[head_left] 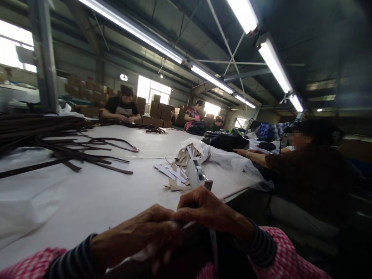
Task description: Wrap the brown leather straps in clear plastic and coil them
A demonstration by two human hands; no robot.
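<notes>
head | left hand (145, 234), right hand (205, 211) both clenched on 1 pale strip (188, 224) | white table (101, 193) beneath

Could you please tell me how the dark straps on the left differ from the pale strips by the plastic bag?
The dark straps are long, thin and brown; the pale strips are short, wider, grey and beige. The straps fan out flat; the strips heap against the plastic bag. Both lie loose on the white table.
</notes>
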